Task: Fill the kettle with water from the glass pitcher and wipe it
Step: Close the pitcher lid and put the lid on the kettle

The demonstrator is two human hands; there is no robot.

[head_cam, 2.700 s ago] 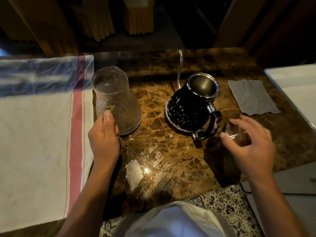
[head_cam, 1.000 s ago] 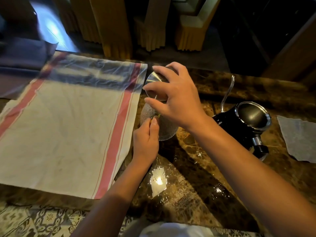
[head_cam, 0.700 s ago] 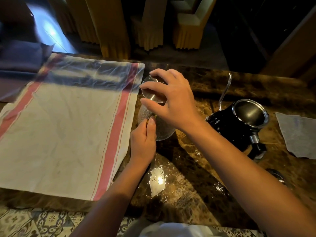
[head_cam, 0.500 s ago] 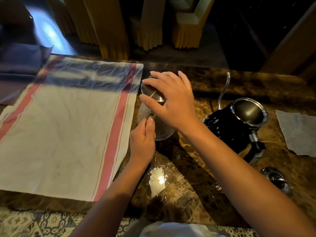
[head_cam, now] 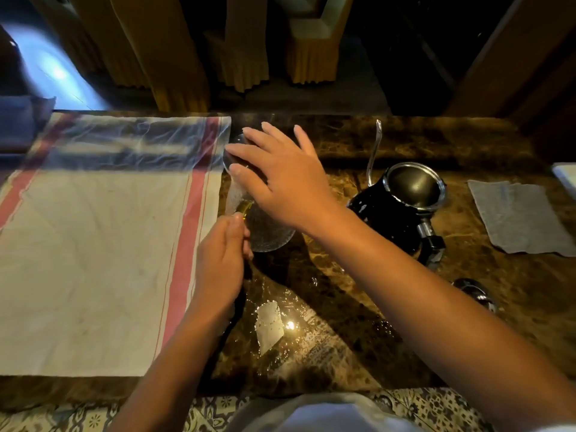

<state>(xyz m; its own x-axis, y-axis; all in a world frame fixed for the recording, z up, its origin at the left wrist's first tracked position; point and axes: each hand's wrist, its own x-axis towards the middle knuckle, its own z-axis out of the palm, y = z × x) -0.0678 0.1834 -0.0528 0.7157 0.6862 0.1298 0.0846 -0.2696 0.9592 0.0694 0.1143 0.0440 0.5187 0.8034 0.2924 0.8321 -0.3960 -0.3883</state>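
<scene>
Lid (head_cam: 232, 151) now sits on the pitcher (head_cam: 268, 232): right hand (head_cam: 280, 182) presses it, fingers flattened, while left hand (head_cam: 221, 260) pinches the handle; kettle (head_cam: 402, 207) stands open, apparently filled, wiping next.

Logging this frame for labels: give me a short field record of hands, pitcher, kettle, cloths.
left hand: grips pitcher low on its side
right hand: fingers spread over pitcher mouth
kettle: upright, lid off, right of pitcher
lid: on counter near kettle handle
grey cloth: flat, far right
striped towel: flat, left
</scene>
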